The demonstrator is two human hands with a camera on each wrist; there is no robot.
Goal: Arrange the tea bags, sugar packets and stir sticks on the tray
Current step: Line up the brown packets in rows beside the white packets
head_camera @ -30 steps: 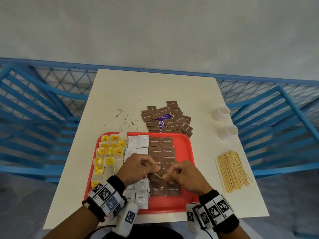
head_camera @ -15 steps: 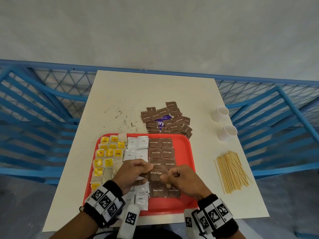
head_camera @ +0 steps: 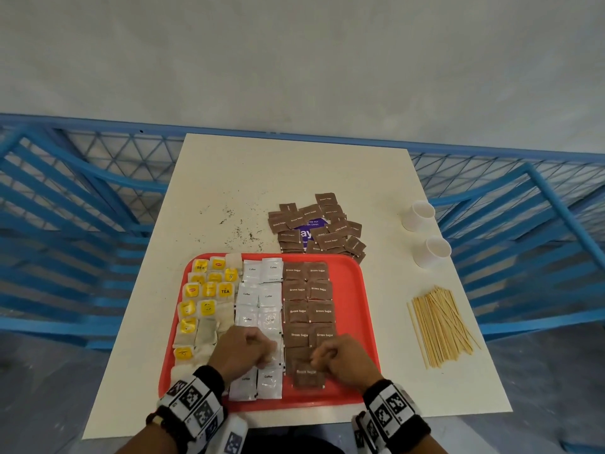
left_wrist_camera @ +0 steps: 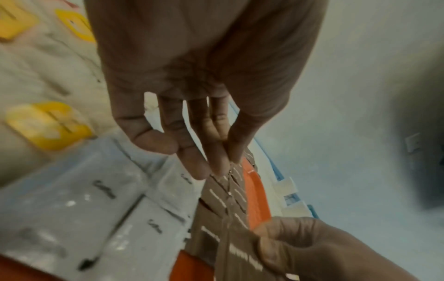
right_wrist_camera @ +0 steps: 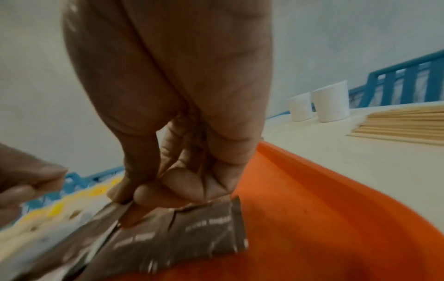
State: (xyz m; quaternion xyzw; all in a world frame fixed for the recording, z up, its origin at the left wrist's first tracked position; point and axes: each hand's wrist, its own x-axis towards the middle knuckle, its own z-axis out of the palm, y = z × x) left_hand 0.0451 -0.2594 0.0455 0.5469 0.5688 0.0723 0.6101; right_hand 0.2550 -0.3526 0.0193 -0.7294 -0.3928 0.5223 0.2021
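Two white cups (head_camera: 425, 234) and loose sticks (head_camera: 440, 326) sit beside the tray (head_camera: 366, 290); right grip (head_camera: 347, 358) pinches a brown packet (head_camera: 307, 375), left grip (head_camera: 242, 350) loose.

My head view looks down on the tray (head_camera: 366, 309); both wrist views sit close, sharing its near edge.

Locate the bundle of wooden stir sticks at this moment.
In the head view the stir sticks lie in a loose pile on the table, right of the red tray and nearer the person than the two white cups.
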